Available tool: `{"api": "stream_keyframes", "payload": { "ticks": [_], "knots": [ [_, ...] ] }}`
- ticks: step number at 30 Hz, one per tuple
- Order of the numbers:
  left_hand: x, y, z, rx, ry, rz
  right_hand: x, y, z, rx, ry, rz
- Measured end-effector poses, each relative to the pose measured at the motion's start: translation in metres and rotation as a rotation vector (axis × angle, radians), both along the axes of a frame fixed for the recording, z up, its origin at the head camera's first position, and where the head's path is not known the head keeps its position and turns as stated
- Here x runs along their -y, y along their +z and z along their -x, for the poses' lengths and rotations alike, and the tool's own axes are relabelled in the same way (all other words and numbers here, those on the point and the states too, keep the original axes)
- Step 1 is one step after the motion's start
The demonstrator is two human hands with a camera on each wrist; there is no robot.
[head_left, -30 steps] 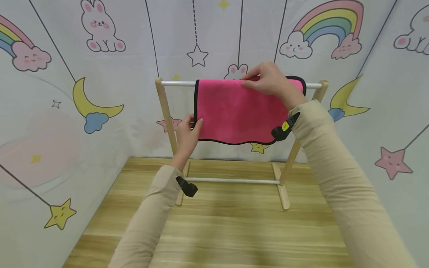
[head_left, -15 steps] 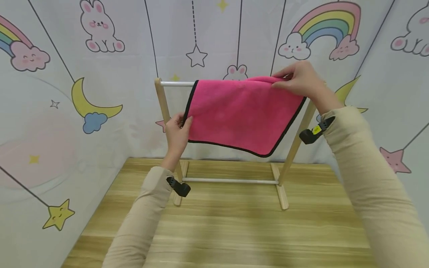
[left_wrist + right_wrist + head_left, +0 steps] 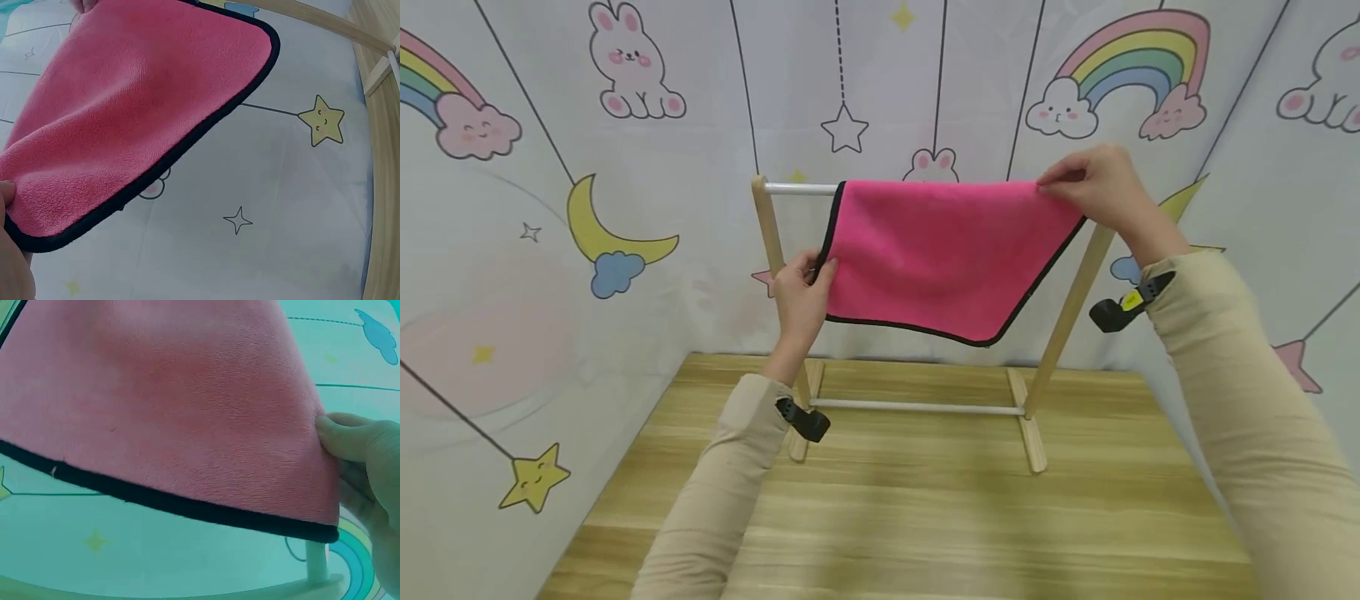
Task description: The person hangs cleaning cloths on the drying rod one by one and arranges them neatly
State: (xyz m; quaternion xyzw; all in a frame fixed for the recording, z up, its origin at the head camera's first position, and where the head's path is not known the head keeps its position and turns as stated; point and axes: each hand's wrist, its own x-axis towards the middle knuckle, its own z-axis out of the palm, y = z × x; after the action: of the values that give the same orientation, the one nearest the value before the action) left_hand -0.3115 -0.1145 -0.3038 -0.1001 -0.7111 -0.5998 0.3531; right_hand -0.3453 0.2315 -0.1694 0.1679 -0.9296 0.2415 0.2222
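A pink towel (image 3: 932, 250) with black edging hangs over the white top bar (image 3: 801, 190) of a wooden rack. My left hand (image 3: 801, 296) pinches its left edge between thumb and fingers, partway down the front. At the top right, my right hand (image 3: 1101, 187) pinches the towel's upper fold along the bar. The right wrist view shows the right thumb (image 3: 340, 434) pressed on the pink cloth, the other fingers partly hidden behind it. In the left wrist view the left thumb (image 3: 6, 194) lies on the towel (image 3: 137, 94) near a rounded corner.
The rack's wooden legs (image 3: 1078, 308) stand on a wood-grain tabletop (image 3: 917, 517), joined low down by a white rod (image 3: 917, 407). A white cloth backdrop (image 3: 700, 208) with printed cartoon rabbits, stars and rainbows surrounds the back and sides.
My right hand has moved right along the bar, and the towel's right part is now spread out and smooth on top. My left hand has shifted slightly left, still pinching the edge.
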Motion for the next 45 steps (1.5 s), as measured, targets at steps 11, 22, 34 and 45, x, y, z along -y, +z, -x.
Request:
{"api": "stream_keyframes", "payload": {
  "ticks": [11,22,34,45],
  "knots": [
    [-0.004,0.015,-0.001,-0.017,0.007,-0.049,0.002,-0.003,0.009,0.097,-0.058,0.082],
    [-0.004,0.014,-0.002,-0.025,0.034,-0.017,-0.007,-0.036,-0.024,-0.363,0.022,0.216],
    [-0.008,0.014,-0.002,0.016,0.065,0.019,-0.004,-0.128,-0.044,-0.314,-0.017,0.642],
    [-0.007,0.012,0.000,0.007,0.041,-0.020,0.010,-0.167,-0.037,0.001,0.129,1.017]
  ]
}}
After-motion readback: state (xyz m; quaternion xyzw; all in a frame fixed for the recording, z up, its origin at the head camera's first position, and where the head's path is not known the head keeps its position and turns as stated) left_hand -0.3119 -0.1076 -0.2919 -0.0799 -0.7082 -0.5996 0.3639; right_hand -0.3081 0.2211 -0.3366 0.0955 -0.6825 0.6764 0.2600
